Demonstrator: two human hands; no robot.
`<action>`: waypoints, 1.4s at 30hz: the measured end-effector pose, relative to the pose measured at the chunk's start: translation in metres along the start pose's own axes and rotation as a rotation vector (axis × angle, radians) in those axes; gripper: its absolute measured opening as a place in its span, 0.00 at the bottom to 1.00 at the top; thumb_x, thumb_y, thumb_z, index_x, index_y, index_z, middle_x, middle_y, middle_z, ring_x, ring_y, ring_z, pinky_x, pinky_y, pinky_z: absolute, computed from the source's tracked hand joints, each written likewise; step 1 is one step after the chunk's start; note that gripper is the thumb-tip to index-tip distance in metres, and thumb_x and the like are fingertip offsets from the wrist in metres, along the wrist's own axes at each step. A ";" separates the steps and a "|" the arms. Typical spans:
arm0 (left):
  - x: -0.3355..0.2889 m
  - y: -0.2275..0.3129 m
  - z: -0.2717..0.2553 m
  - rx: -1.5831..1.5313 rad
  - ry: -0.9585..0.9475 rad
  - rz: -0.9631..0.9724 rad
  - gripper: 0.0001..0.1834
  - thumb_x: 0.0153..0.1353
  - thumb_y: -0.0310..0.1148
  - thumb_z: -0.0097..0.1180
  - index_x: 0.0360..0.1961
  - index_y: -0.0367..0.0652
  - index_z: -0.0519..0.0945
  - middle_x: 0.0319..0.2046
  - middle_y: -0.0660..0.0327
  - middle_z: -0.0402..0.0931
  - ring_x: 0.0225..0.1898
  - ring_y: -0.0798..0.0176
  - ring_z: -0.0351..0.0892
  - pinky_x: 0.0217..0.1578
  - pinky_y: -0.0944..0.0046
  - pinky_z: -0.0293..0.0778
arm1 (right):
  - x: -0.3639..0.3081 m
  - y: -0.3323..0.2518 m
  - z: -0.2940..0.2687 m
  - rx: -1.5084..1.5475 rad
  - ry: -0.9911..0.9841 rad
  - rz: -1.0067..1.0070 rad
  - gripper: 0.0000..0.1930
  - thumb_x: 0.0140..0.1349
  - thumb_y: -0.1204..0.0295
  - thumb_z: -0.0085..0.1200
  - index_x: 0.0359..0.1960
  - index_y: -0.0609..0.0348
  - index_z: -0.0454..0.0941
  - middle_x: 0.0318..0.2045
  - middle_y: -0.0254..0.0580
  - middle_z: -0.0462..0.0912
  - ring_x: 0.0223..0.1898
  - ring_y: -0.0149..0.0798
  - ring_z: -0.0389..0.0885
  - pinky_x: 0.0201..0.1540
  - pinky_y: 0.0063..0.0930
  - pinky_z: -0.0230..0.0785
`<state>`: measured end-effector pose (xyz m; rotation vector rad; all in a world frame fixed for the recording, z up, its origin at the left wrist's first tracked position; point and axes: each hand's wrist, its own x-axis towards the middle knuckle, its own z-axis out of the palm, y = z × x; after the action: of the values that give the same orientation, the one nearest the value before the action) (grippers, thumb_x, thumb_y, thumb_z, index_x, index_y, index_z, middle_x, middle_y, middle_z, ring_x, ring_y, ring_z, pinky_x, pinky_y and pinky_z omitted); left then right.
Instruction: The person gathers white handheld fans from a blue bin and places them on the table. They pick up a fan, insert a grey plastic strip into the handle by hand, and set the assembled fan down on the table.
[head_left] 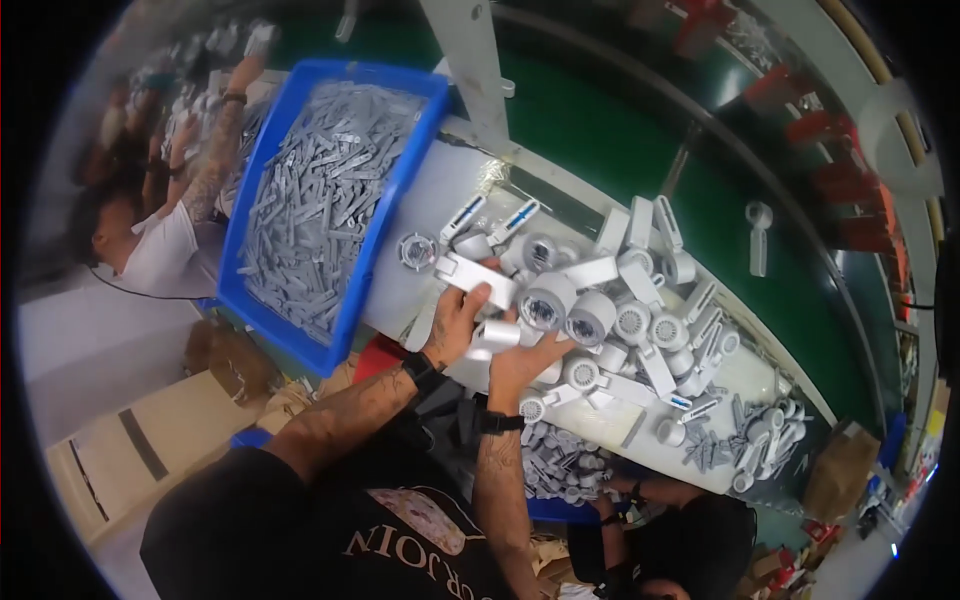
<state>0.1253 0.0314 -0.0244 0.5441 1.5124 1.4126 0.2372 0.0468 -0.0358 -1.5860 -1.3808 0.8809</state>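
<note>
My left hand (460, 318) is closed around a white plastic handle piece (474, 281), held over the near side of the worktable. A ring-shaped clear-and-white part (417, 251) lies by its left end; whether the two are joined I cannot tell. Close beside it, my right hand (524, 362) has its fingers curled about white handheld-fan bodies, with two round fan heads (546, 301) (588, 318) resting against its fingertips. Another short white piece (494, 338) sits between both hands, and which hand bears it is unclear. Many similar white fans (640, 322) are heaped just to the right.
At the left stands a blue bin (338, 352) full of grey strip-like parts (325, 190). Small grey pieces (708, 448) lie at the table's right end. A co-worker in white (165, 245) works at far left, another in black (690, 545) at lower right, near a brown carton (843, 468).
</note>
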 end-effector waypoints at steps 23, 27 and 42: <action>-0.067 -0.080 -0.062 1.053 0.093 0.262 0.33 0.61 0.46 0.65 0.60 0.36 0.73 0.56 0.44 0.74 0.60 0.38 0.71 0.64 0.45 0.67 | -0.030 0.005 -0.056 -0.345 -0.071 -0.355 0.34 0.64 0.68 0.64 0.71 0.64 0.66 0.72 0.70 0.55 0.73 0.69 0.55 0.74 0.59 0.51; -0.069 -0.051 -0.105 0.740 -0.026 0.322 0.32 0.57 0.41 0.65 0.59 0.36 0.74 0.50 0.46 0.74 0.53 0.39 0.74 0.56 0.46 0.72 | -0.056 -0.057 -0.059 -0.521 -0.236 -0.644 0.37 0.59 0.72 0.66 0.72 0.57 0.69 0.74 0.64 0.55 0.74 0.67 0.54 0.74 0.57 0.51; -0.042 0.051 -0.261 -0.468 0.518 -0.185 0.18 0.75 0.38 0.56 0.57 0.35 0.77 0.42 0.58 0.86 0.41 0.67 0.84 0.42 0.65 0.81 | -0.048 -0.197 0.174 -0.176 -1.329 -0.802 0.18 0.67 0.67 0.65 0.54 0.62 0.79 0.45 0.55 0.84 0.47 0.56 0.83 0.52 0.41 0.74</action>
<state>-0.0932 -0.1228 0.0027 -0.2638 1.4933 1.7658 -0.0063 0.0333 0.0732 -0.2231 -2.7430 1.3246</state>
